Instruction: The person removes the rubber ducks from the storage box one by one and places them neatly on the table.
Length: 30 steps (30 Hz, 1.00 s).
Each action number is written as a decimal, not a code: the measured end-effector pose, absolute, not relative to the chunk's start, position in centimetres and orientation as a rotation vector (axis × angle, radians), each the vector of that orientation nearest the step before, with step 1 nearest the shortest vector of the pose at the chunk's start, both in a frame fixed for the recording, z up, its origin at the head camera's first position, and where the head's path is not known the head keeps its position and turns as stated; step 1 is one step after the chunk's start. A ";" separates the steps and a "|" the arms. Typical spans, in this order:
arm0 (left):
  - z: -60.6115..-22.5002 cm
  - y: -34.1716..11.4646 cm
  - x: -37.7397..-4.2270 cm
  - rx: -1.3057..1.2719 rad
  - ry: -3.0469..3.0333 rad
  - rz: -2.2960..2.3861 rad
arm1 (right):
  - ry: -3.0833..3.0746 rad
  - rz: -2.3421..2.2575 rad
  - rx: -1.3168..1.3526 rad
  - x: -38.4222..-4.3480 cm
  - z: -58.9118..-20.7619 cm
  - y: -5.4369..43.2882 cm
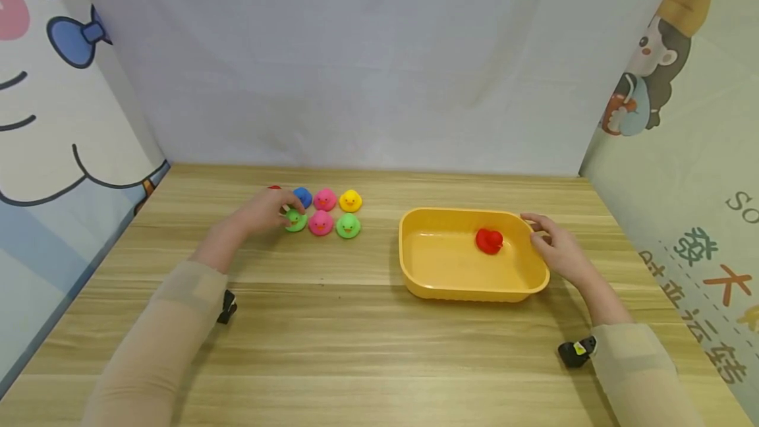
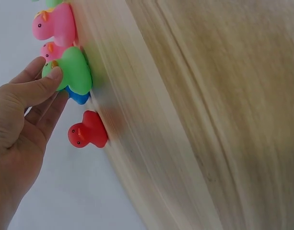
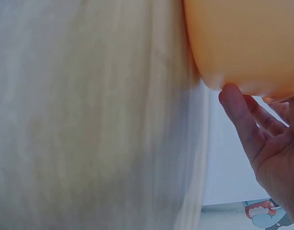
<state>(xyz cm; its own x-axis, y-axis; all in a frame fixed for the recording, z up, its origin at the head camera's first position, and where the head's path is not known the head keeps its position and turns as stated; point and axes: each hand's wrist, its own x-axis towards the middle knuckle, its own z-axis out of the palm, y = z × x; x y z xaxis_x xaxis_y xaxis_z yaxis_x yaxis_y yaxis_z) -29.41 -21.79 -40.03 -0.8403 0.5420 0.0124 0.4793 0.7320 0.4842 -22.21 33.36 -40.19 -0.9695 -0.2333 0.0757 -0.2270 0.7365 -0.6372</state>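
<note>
My left hand point(image 1: 265, 209) pinches the head of a green rubber duck point(image 2: 76, 72) between thumb and fingers, at the left end of the front row of ducks. Close by its fingers are a blue duck point(image 1: 303, 197) and a red duck point(image 2: 88, 130); the hand mostly hides the red one in the head view. My right hand point(image 1: 560, 250) rests loosely against the right end of a yellow plastic basin point(image 1: 409, 285), its thumb touching the outer wall in the right wrist view. Inside the basin lies another red duck point(image 1: 489, 241).
Beside the held duck stand two pink ducks point(image 1: 321, 223), a yellow duck point(image 1: 350, 201) and a second green duck point(image 1: 348, 225). The wooden table point(image 1: 356, 361) meets a pale cloth backdrop point(image 1: 367, 64), with printed cloths at both sides.
</note>
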 end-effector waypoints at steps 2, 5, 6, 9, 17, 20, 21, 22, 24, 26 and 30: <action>-40.1 -21.8 -29.4 0.830 2.792 0.743 | 2.927 -1.062 -0.390 -22.2 -40.2 33.4; -40.1 -21.7 -29.5 0.843 2.784 0.756 | 2.935 -1.056 -0.392 -22.2 -40.2 33.4; -40.2 -21.7 -29.5 0.849 2.782 0.757 | 2.937 -1.054 -0.392 -22.2 -40.3 33.4; -40.1 -21.7 -29.5 0.855 2.776 0.761 | 2.939 -1.052 -0.393 -22.2 -40.2 33.4; -39.8 -21.6 -29.4 0.822 2.777 0.727 | 2.936 -1.044 -0.390 -22.2 -40.2 33.4; -39.4 -21.6 -29.4 0.804 2.783 0.719 | 2.937 -1.039 -0.384 -22.2 -40.2 33.4; -39.3 -21.6 -29.4 0.802 2.782 0.721 | 2.938 -1.036 -0.381 -22.2 -40.2 33.4; -39.1 -21.6 -29.3 0.791 2.781 0.728 | 2.938 -1.036 -0.379 -22.2 -40.1 33.3; -38.8 -21.7 -29.3 0.782 2.775 0.748 | 2.937 -1.034 -0.377 -22.2 -40.1 33.3; -38.5 -21.7 -29.2 0.778 2.772 0.762 | 2.936 -1.031 -0.375 -22.2 -40.0 33.2; -37.9 -21.6 -29.0 0.780 2.773 0.771 | 2.932 -1.031 -0.369 -22.2 -40.0 33.3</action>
<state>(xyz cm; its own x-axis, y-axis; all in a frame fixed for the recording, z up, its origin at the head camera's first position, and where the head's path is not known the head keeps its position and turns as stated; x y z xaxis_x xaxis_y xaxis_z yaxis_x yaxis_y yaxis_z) -28.99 -21.62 -37.89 -0.8513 0.5246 -0.0133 0.4424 0.7312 0.5193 -22.21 33.27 -40.02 -0.9721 -0.2250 0.0663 -0.2170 0.7551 -0.6186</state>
